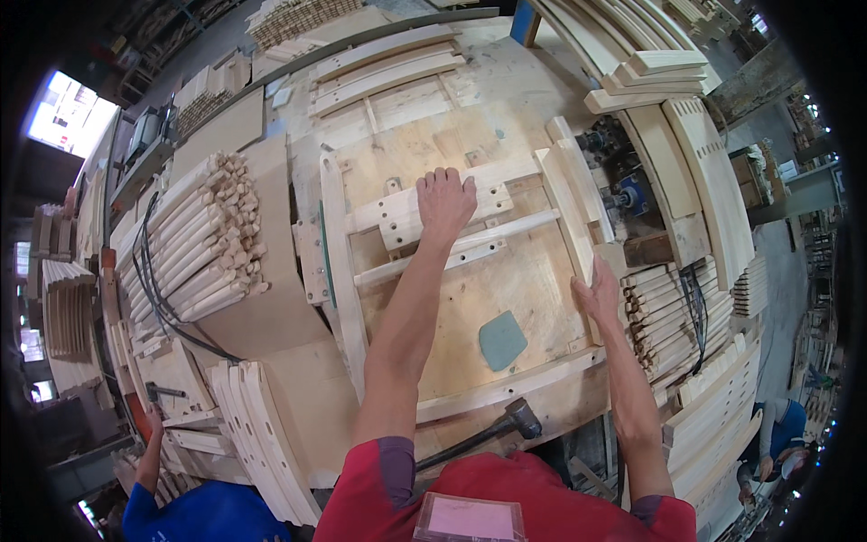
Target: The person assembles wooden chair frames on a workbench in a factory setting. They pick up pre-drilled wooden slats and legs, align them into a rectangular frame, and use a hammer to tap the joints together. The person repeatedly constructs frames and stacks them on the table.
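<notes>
Frame rail [424,221]: L hand [444,200] flat on it; R hand [596,294] on side rail [569,203].

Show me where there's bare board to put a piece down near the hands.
Bare plywood lies below the lower slat, between the left hand and right hand, above the green pad. Crowded: stacked wood parts on the left, slat stack on the right.
</notes>
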A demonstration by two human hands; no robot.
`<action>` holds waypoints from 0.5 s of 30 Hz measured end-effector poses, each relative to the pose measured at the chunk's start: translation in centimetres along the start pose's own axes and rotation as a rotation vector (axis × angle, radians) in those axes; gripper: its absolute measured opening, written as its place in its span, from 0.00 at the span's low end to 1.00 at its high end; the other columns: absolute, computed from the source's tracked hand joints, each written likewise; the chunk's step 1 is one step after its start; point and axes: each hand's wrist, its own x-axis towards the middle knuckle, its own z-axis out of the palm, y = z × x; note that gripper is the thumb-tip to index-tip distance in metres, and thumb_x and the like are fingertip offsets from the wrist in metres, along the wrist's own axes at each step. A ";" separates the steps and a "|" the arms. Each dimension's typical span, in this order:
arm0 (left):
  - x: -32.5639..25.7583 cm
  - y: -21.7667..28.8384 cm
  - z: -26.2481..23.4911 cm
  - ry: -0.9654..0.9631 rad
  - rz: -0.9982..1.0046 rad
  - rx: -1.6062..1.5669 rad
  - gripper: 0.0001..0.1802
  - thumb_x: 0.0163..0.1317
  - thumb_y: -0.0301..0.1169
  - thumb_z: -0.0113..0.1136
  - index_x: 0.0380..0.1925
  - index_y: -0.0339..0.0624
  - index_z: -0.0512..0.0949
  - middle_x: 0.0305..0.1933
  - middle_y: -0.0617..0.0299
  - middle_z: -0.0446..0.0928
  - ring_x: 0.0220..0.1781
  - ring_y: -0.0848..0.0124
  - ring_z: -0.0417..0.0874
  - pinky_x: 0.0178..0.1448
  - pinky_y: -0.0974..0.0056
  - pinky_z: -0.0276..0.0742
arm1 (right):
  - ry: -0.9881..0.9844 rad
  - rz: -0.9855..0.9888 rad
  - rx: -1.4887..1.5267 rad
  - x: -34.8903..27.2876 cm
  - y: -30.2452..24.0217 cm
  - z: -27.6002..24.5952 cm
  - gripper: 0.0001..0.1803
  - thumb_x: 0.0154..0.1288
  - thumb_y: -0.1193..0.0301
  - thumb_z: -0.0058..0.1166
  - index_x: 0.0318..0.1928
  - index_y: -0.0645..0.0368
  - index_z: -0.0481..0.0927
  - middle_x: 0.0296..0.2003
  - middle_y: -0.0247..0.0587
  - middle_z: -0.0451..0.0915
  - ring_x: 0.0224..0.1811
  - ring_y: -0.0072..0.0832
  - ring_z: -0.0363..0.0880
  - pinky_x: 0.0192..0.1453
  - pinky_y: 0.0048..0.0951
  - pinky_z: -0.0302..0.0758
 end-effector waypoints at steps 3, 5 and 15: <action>-0.2 -0.2 -0.1 0.021 -0.003 0.009 0.20 0.67 0.45 0.56 0.38 0.35 0.82 0.43 0.47 0.81 0.50 0.52 0.79 0.59 0.50 0.69 | 0.009 0.005 0.053 0.0 -0.8 0.0 0.30 0.56 0.63 0.65 0.57 0.62 0.75 0.43 0.59 0.78 0.49 0.57 0.77 0.54 0.51 0.74; -0.3 -0.4 -0.1 0.021 0.002 0.008 0.20 0.67 0.45 0.56 0.38 0.35 0.82 0.43 0.47 0.81 0.50 0.52 0.79 0.59 0.50 0.69 | 0.028 0.030 0.046 -0.4 -1.0 0.2 0.29 0.56 0.63 0.65 0.57 0.62 0.76 0.43 0.58 0.78 0.49 0.57 0.77 0.53 0.51 0.74; -0.6 -0.8 -0.2 0.022 -0.020 0.051 0.22 0.68 0.46 0.55 0.40 0.35 0.82 0.45 0.47 0.81 0.52 0.52 0.78 0.61 0.50 0.68 | 0.308 -0.405 -0.083 -0.8 -8.7 2.0 0.19 0.62 0.71 0.57 0.53 0.64 0.77 0.49 0.54 0.80 0.51 0.53 0.77 0.56 0.51 0.72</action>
